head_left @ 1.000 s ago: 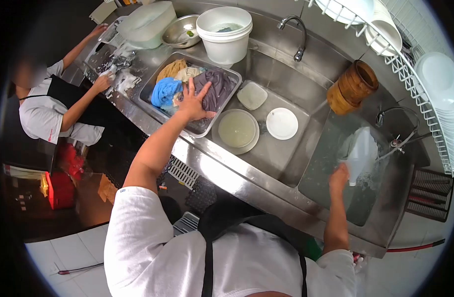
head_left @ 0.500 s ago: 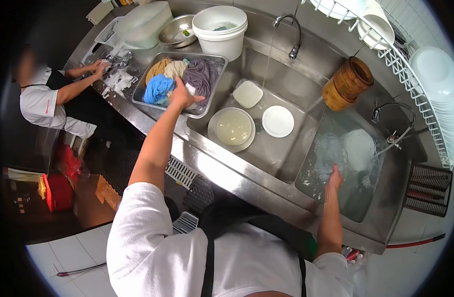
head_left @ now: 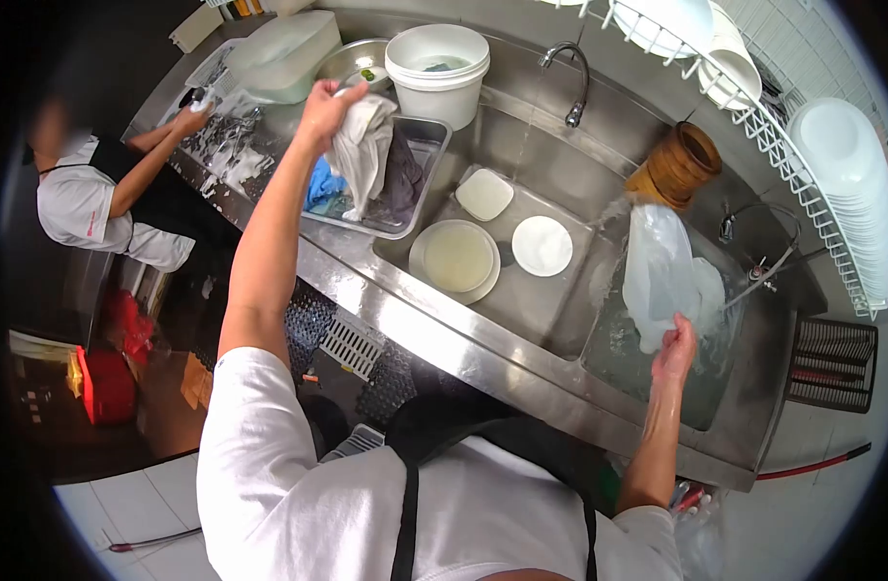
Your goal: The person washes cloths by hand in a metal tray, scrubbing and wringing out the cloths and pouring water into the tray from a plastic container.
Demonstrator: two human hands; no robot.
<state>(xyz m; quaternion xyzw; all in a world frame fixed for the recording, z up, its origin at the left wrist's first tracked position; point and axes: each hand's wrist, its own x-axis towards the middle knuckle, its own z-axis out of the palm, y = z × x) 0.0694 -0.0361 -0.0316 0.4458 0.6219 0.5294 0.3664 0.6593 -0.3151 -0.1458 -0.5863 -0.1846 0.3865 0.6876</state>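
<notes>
My left hand (head_left: 325,114) is closed on a whitish cloth (head_left: 366,150), which hangs over a metal tray (head_left: 405,229). A grey cloth (head_left: 402,174) and a blue cloth (head_left: 323,186) lie in that tray. My right hand (head_left: 674,349) is closed on the lower end of a translucent white plastic bag (head_left: 657,271). The bag stretches above the water (head_left: 700,387) in the right sink basin, its top close to a wooden container (head_left: 678,165).
The middle basin holds a square dish (head_left: 484,195), stacked round dishes (head_left: 458,256) and a white plate (head_left: 541,246). A bucket (head_left: 437,87) stands behind the tray. A wire rack (head_left: 802,160) overhangs the right side. A co-worker (head_left: 86,203) handles something at the far left.
My left hand has lifted the whitish cloth out of the tray. My right hand, open half a second ago, now holds the plastic bag up from the water. The co-worker's hands have shifted slightly.
</notes>
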